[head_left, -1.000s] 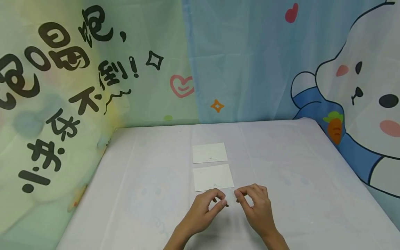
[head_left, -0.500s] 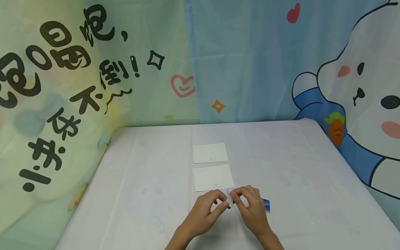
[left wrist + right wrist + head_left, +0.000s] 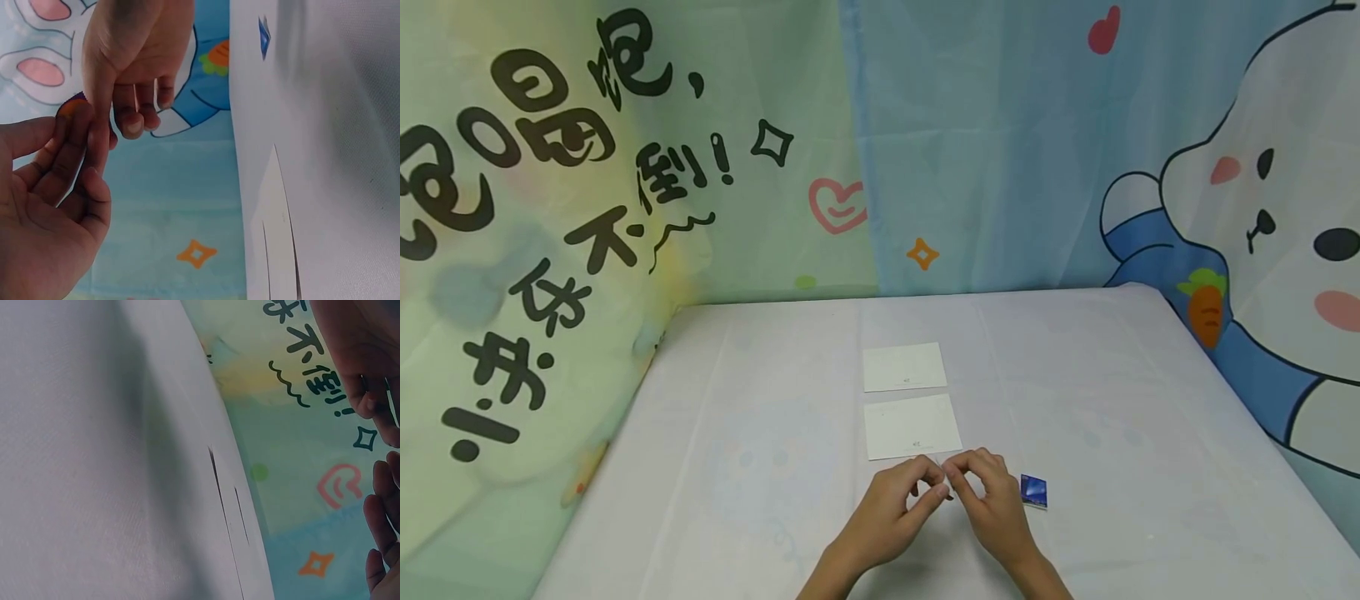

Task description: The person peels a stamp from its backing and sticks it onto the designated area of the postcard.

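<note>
My left hand [image 3: 895,512] and right hand [image 3: 992,500] meet above the white table, fingertips close together. Between them, a small purple-and-orange piece with a finely toothed edge [image 3: 73,104] shows in the left wrist view, pinched in the fingertips. Fingers hide most of it, so its kind is unclear. In the right wrist view only parts of the hands show at the right border, and the piece is out of sight. A small blue, glossy square item [image 3: 1033,491] lies on the table just right of my right hand.
Two white cards lie one beyond the other: the near card [image 3: 913,427] just past my hands, the far card [image 3: 904,367] behind it. A white cloth covers the table [image 3: 760,400]. Printed curtains [image 3: 985,150] hang at the back and sides.
My right hand has moved left until its fingertips reach those of my left hand. The blue item, hidden behind the right hand at first, has come into view. The left hand barely moved.
</note>
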Motion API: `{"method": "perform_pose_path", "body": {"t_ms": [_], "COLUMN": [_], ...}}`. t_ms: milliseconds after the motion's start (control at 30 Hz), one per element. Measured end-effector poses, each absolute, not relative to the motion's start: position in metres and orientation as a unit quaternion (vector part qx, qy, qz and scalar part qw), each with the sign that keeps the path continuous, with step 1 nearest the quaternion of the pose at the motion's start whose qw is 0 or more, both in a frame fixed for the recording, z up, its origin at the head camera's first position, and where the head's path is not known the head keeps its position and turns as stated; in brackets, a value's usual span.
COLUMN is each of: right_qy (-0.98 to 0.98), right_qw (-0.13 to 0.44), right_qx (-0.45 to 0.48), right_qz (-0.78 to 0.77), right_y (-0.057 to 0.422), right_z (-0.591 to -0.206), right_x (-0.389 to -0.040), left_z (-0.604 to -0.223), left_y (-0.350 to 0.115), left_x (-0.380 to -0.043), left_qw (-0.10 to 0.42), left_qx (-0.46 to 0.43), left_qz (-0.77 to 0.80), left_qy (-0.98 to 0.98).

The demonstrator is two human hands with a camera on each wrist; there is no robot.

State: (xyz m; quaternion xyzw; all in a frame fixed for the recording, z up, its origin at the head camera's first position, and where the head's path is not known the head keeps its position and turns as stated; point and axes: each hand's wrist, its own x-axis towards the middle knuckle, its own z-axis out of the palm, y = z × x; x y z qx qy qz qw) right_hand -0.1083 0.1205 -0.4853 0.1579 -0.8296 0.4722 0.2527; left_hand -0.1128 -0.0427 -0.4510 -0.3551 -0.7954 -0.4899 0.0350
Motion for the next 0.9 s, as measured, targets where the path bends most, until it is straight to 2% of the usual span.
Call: {"method": "perform_pose_path", "body": {"t_ms": [300,533,900], "right_qy": [-0.818,-0.826,-0.824], "right_qw": [0.267,0.228,0.201], "right_qx": [0.161,0.132,0.129], "right_qz": [0.484,0.497,0.515], "right_y": [0.116,0.114,0.107], "right_z": [-0.485,-0.484,-0.447], "right_x": [-0.109,-0.108,-0.098], "left_z": [-0.449,-0.451,-0.451], "left_y": [-0.043,-0.042,-0.042], "left_x": [-0.113,-0.114,-0.114], "left_qw": [0.033,0.040,0.040], "left_qx": [-0.353,-0.360,-0.354], "left_qz": [-0.492,-0.489,-0.489], "left_qy": [-0.795,-0.794,-0.796]}}
